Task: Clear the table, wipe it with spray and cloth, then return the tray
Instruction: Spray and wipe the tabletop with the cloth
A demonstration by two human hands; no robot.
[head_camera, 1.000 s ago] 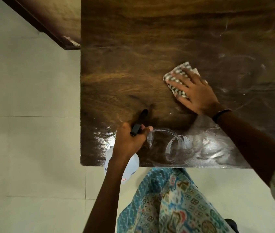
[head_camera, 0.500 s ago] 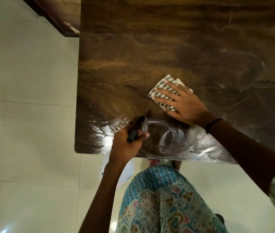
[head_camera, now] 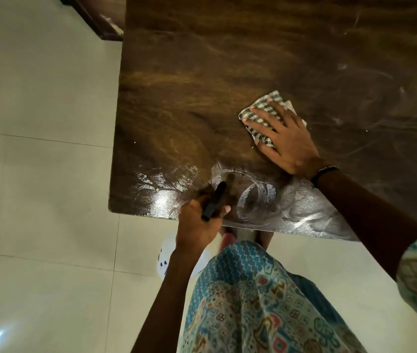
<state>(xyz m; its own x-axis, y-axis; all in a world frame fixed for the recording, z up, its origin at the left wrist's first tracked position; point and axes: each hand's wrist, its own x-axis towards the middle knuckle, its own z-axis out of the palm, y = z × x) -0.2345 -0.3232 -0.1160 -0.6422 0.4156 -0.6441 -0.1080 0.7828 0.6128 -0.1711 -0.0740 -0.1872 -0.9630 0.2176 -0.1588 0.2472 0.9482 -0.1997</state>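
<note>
A dark wooden table [head_camera: 202,72] fills the upper part of the head view, with wet smears near its front edge. My right hand [head_camera: 285,138] lies flat with spread fingers on a folded green-and-white checked cloth [head_camera: 259,114], pressing it onto the tabletop. My left hand [head_camera: 198,222] is at the table's front edge, closed around the black trigger head of a white spray bottle [head_camera: 165,258]. The bottle's body hangs below the table edge, mostly hidden by my forearm. No tray is in view.
Pale floor tiles [head_camera: 36,174] lie to the left of and in front of the table. A dark wooden piece of furniture [head_camera: 95,19] stands at the table's far left corner. My patterned blue garment [head_camera: 253,301] is close to the front edge.
My right hand slid the cloth left and toward me, then back to the right and a little away. My left hand stayed at the front edge on the spray bottle.
</note>
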